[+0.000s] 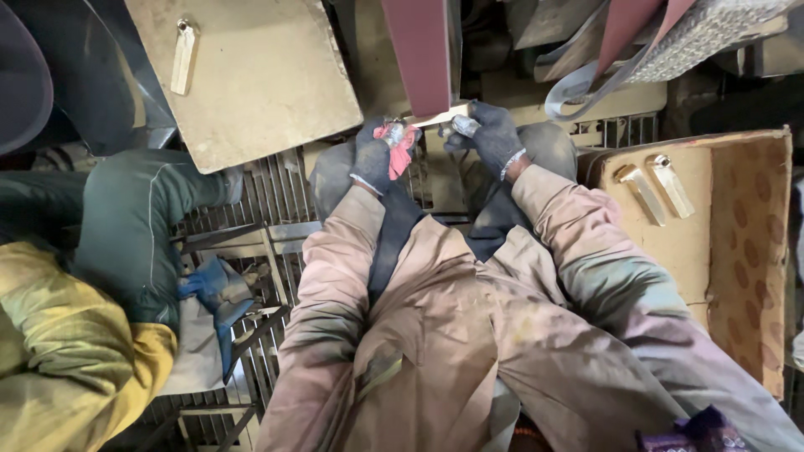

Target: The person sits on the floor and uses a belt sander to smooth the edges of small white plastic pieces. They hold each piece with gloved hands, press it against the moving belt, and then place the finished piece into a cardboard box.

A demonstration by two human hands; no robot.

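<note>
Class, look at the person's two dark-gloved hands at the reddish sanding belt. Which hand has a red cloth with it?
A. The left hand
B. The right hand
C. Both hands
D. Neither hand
A: the red cloth sits bunched against the dark-gloved left hand, while the right hand grips only the end of the pale flat metal piece held at the reddish sanding belt.

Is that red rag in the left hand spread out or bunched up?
Bunched up: the red rag sits crumpled in the gloved left hand.

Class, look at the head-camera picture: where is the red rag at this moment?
The red rag is near the top centre of the head view, bunched in the gloved left hand, just below the dark red sanding belt and left of the gloved right hand.
</note>
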